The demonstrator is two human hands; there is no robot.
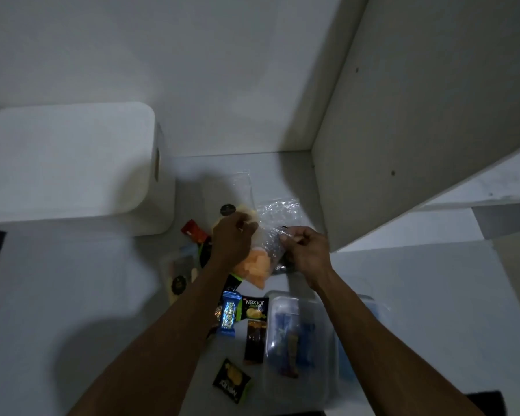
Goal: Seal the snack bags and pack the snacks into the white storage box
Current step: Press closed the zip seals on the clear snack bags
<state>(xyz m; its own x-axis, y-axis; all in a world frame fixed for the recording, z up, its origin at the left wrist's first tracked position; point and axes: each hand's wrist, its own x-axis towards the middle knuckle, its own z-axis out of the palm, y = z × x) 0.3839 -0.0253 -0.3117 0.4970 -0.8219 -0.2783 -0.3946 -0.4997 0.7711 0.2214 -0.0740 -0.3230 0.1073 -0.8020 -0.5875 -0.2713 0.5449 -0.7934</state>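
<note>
A clear plastic snack bag [266, 250] with orange snack pieces [252, 267] in its lower part is held up over the white surface. My left hand [231, 238] pinches the bag's top at its left end, and my right hand [305, 249] pinches the top at its right end. The white storage box [69, 163] stands closed with its lid on at the left, apart from both hands. Loose wrapped snacks lie below my hands: a blue bar [228, 313], a black Nextar pack [254, 307], a dark brown bar [255, 340] and a black-and-yellow pack [231, 379].
A clear lidded tub [300, 346] holding dark bars sits under my right forearm. Empty clear bags [278, 211] lie behind my hands. More packets [179, 271] and a red wrapper [192, 232] lie by the box. A white cabinet panel [403, 130] rises at the right.
</note>
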